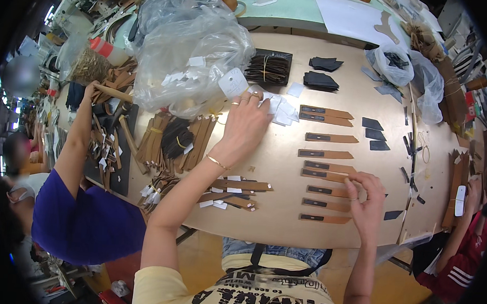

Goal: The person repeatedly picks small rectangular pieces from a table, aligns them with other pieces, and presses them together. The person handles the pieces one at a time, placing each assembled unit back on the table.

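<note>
My left hand (247,119) reaches over a loose pile of small white paper slips (283,111), its fingertips touching them. A larger white card (233,83) lies just beyond those fingers. My right hand (369,200) is bent at the right end of a column of brown leather straps (332,138). Its thumb and forefinger close on the end of one brown leather strap (330,175). Each strap in the column has a dark rectangular piece at its left end. The undersides of my fingers are hidden.
Dark stacked pieces (267,68) are banded behind the slips. A big clear plastic bag (190,55) bulges at the back left. Strap bundles (155,142) lie left, tagged straps (236,193) near the front. Black cut pieces (374,134) lie right. Co-workers' arms (74,143) show at both sides.
</note>
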A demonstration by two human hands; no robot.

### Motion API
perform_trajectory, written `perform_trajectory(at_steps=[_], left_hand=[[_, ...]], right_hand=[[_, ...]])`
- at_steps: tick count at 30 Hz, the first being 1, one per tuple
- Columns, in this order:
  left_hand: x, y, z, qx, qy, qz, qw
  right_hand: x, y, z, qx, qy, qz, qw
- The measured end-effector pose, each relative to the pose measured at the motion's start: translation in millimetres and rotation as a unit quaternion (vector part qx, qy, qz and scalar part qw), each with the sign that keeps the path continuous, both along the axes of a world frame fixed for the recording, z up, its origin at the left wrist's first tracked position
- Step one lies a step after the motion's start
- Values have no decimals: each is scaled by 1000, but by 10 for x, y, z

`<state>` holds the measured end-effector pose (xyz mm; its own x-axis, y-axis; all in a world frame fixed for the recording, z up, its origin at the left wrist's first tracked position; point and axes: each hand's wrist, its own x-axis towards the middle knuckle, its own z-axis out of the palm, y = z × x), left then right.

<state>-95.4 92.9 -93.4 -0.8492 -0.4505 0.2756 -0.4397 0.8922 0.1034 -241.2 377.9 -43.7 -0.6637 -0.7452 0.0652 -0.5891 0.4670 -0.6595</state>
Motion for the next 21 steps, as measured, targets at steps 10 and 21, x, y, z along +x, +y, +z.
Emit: perform_trajectory(at_steps=[10, 21], left_hand=[[-15, 0, 5, 24, 51, 16, 998], [184, 126, 235, 17, -45, 58, 997]], right_hand=[[-186, 272, 16, -16, 55, -14, 998], [-322, 679, -129, -9, 137, 99, 986]])
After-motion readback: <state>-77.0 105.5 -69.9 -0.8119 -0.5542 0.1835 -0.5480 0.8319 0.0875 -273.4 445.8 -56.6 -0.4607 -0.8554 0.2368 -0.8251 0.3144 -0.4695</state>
